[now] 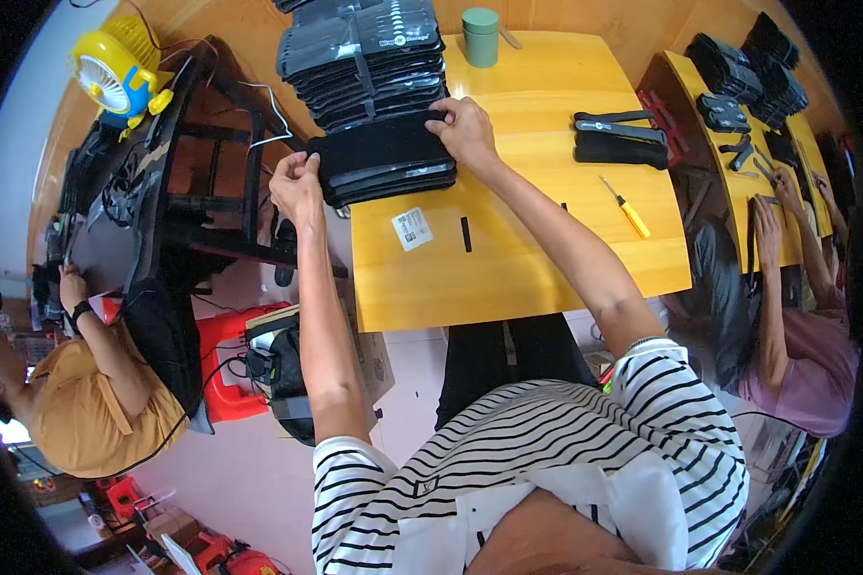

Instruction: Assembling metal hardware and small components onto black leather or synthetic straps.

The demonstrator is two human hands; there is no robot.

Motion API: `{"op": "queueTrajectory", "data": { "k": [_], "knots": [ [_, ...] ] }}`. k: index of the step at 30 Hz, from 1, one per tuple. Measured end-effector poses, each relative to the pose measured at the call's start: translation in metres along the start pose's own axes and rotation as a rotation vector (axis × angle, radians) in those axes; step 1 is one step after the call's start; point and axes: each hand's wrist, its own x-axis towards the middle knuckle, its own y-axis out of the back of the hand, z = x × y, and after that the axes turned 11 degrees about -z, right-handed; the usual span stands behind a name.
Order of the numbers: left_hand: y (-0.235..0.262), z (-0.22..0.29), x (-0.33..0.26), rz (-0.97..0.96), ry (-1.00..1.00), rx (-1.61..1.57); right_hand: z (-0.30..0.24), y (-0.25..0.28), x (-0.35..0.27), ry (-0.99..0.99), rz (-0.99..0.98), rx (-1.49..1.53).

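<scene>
At the table's left front, a wide black fabric strip (382, 150) lies on top of a low stack of flat black pieces (393, 185). My left hand (298, 188) pinches the strip's left end between thumb and fingers. At its upper right end, my right hand (466, 135) pinches the other corner, so the strip is spread between both hands. Right behind stands a tall pile of similar black fabric packs (360, 62), with a dark band running down its front.
On the yellow table (547, 278) lie a white label sheet (412, 230), a short black strip (466, 235), a yellow-handled screwdriver (633, 218) and folded black straps (620, 144). A green canister (480, 38) stands at the back. Co-workers sit left and right; a yellow fan (110, 81) is far left.
</scene>
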Motion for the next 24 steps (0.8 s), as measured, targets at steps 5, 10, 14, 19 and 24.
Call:
{"op": "queueTrajectory", "data": {
  "k": [5, 10, 14, 19, 24],
  "knots": [
    [-0.004, -0.026, -0.001, 0.008, -0.027, -0.027, 0.006, -0.012, -0.002, -0.026, 0.001, -0.020],
    [-0.006, -0.030, 0.000, 0.023, -0.033, -0.081, 0.007, -0.010, -0.004, 0.007, 0.015, -0.035],
    [-0.008, -0.035, 0.005, 0.025, -0.043, -0.117, 0.005, -0.002, -0.013, 0.041, 0.087, 0.015],
    [-0.001, -0.053, 0.011, 0.064, -0.103, -0.213, 0.021, 0.005, -0.034, 0.162, 0.126, 0.038],
    [0.012, -0.059, -0.028, 0.015, -0.110, -0.354, 0.065, 0.056, -0.082, 0.160, 0.163, -0.116]
  ]
}}
